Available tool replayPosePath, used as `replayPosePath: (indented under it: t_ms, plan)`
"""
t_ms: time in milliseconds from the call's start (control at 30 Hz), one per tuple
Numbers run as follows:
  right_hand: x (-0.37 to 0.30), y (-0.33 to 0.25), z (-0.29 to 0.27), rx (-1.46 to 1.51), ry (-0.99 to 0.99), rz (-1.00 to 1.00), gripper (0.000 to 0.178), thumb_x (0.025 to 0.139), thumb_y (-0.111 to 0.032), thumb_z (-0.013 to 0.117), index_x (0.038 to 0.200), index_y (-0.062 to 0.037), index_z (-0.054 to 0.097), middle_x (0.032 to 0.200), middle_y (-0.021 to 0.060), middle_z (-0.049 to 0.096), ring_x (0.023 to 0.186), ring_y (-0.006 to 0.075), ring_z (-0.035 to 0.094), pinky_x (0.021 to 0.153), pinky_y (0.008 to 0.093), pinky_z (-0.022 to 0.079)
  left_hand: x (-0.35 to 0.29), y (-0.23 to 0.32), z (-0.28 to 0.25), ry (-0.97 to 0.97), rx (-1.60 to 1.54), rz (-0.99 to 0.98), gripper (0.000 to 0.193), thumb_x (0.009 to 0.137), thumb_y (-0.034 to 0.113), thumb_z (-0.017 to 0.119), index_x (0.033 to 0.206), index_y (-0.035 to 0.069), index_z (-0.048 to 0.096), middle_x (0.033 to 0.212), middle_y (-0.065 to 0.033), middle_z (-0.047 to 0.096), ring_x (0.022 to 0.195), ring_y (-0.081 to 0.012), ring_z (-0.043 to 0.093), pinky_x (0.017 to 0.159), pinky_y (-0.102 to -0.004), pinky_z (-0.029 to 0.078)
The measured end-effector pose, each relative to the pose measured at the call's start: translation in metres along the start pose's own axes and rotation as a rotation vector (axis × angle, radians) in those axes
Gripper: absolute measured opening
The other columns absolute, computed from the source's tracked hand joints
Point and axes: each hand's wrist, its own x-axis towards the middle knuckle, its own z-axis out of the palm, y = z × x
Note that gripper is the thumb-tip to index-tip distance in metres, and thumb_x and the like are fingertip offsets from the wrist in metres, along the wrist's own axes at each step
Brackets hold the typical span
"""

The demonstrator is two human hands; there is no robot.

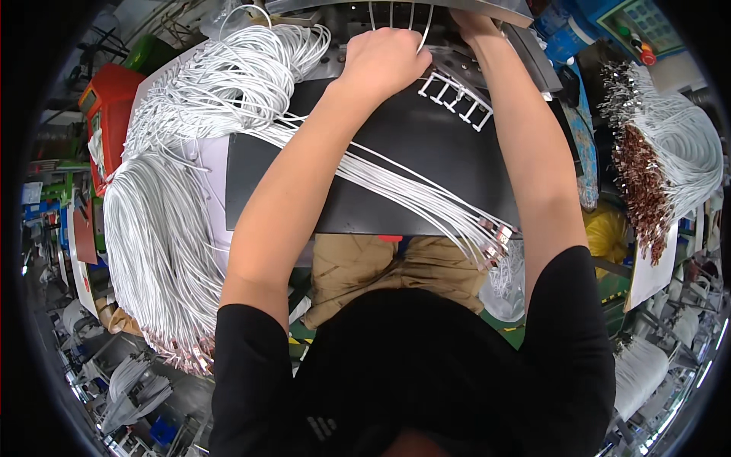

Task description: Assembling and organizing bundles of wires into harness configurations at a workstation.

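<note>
The black desk [396,137] carries a bundle of white cables [415,196], slanting from its left edge to its near right corner; keep those ends from slipping off. Beyond its far edge sits the metal fixture [453,59], where both hands work. The left hand [387,59] seems to be grasping the four upright strands [392,15], fingertips hidden; a light, even hold should keep them parallel and untwisted. The right hand [472,23] is partly covered by the fixture's upper bar, so its grip can't be judged; fingers there are best kept clear of metal edges. Near the desk's far right corner, the white comb-like frame [462,91] deserves clearance from the wrists.
</note>
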Motion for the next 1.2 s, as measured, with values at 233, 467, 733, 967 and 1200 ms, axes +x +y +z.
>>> replayPosePath:
  t_ms: [233,467,733,967,1200]
  plan:
    - [0.000,-0.009,0.003,-0.128,-0.033,-0.002,0.020,0.099,-0.019,0.051,0.107,-0.0032,0.061,0.106,0.0157,0.063,0.101,0.0265,0.059,0.087,0.0388,0.047,0.011,-0.010,0.004,-0.136,-0.040,-0.056,0.037,0.093,0.038,0.054,0.087,0.007,0.074,0.083,-0.0153,0.072,0.085,-0.0343,0.070,0.079,-0.0446,0.055]
    - [-0.063,-0.117,-0.014,-0.499,-0.304,-0.151,0.034,0.099,-0.022,0.048,0.122,0.0008,0.060,0.119,0.0263,0.063,0.119,0.0380,0.057,0.103,0.0449,0.042,0.025,-0.032,0.017,0.042,-0.113,-0.140,0.036,0.095,0.037,0.052,0.108,0.010,0.072,0.098,-0.0171,0.073,0.096,-0.0337,0.069,0.088,-0.0456,0.053]
    - [-0.098,-0.162,0.003,-0.540,-0.196,-0.220,0.049,0.099,-0.041,0.050,0.125,-0.0019,0.063,0.128,0.0210,0.062,0.133,0.0356,0.047,0.112,0.0456,0.033,0.019,-0.065,0.055,0.594,0.015,0.287,0.041,0.086,0.018,0.055,0.123,0.002,0.063,0.125,-0.0225,0.063,0.118,-0.0389,0.058,0.106,-0.0525,0.040]
    - [-0.106,-0.150,0.005,-0.951,0.012,-0.342,0.027,0.088,-0.016,0.062,0.109,-0.0004,0.069,0.096,0.0140,0.067,0.096,0.0317,0.063,0.085,0.0405,0.051,0.026,-0.049,0.046,0.130,0.598,0.009,0.043,0.091,0.023,0.055,0.129,0.004,0.058,0.126,-0.0174,0.063,0.112,-0.0315,0.063,0.101,-0.0476,0.044]
    - [-0.107,-0.129,0.015,-1.061,-0.103,-0.331,0.031,0.079,-0.012,0.063,0.107,0.0021,0.068,0.095,0.0155,0.069,0.093,0.0310,0.065,0.080,0.0387,0.054,0.029,-0.048,0.062,0.167,0.824,0.114,0.045,0.090,0.020,0.055,0.128,-0.002,0.056,0.128,-0.0197,0.062,0.114,-0.0325,0.062,0.101,-0.0442,0.044]
